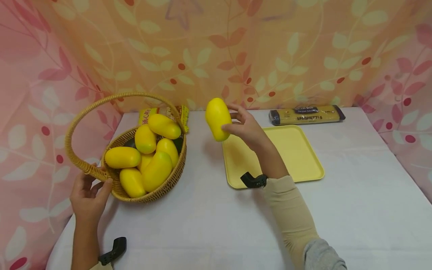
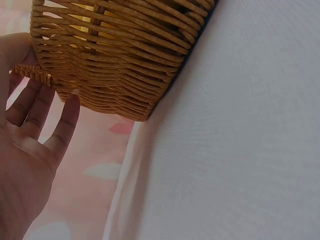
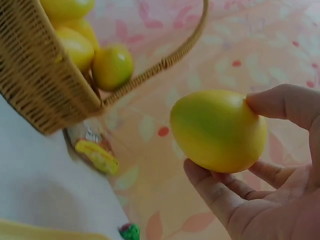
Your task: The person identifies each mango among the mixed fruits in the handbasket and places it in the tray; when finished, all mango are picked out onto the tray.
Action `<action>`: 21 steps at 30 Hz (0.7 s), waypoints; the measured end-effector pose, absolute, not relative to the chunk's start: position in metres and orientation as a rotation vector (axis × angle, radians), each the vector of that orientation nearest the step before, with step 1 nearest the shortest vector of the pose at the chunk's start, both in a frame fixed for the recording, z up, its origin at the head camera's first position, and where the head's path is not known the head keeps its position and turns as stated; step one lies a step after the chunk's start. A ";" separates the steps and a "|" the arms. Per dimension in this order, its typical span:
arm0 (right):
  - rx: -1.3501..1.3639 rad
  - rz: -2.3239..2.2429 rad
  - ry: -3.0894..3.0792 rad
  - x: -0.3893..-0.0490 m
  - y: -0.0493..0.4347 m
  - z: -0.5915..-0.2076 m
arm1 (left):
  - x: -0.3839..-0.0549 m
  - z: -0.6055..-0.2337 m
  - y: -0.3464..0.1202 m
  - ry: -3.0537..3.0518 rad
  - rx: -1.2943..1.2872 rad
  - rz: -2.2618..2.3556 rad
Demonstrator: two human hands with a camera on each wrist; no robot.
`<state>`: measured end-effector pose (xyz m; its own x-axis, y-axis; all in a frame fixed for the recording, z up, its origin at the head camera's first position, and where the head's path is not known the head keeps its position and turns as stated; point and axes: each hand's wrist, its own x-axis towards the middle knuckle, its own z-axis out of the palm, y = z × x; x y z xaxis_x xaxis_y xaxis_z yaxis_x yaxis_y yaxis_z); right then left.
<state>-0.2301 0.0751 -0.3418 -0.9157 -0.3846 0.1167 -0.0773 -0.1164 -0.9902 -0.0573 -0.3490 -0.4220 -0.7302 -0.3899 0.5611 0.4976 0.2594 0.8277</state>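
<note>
My right hand (image 1: 248, 129) pinches a yellow mango (image 1: 217, 118) between thumb and fingers, raised above the table by the tray's left back corner. In the right wrist view the mango (image 3: 217, 131) shows a greenish end. My left hand (image 1: 89, 197) holds the wicker basket (image 1: 173, 176) at its left side, where the tall handle (image 1: 101, 99) meets the rim. The left wrist view has the thumb at the rim of the basket (image 2: 115, 60), the other fingers below it. Several yellow mangoes (image 1: 156, 170) fill the basket, with something dark green (image 1: 129, 143) partly hidden among them.
A pale yellow tray (image 1: 303, 165) lies on the white-covered table, partly beneath my right forearm. Behind it is a spaghetti packet (image 1: 307, 114). A yellow food packet (image 1: 183, 114) sits behind the basket. Patterned cloth (image 1: 216, 56) walls the back and both sides.
</note>
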 end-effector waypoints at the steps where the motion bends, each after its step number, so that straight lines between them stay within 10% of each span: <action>1: -0.483 -2.125 1.946 -0.233 0.078 -0.344 | -0.058 -0.422 -0.349 -1.807 -0.102 -1.561; 21: 0.010 -1.735 2.064 -0.268 0.100 -0.401 | -0.057 -0.421 -0.349 -1.866 -0.066 -1.502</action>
<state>-0.2682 0.1003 -0.4006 -0.9027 -0.2713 -0.3340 0.2824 0.2122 -0.9355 -0.0573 -0.3486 -0.4211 -0.7336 -0.3876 0.5581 0.4623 0.3173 0.8280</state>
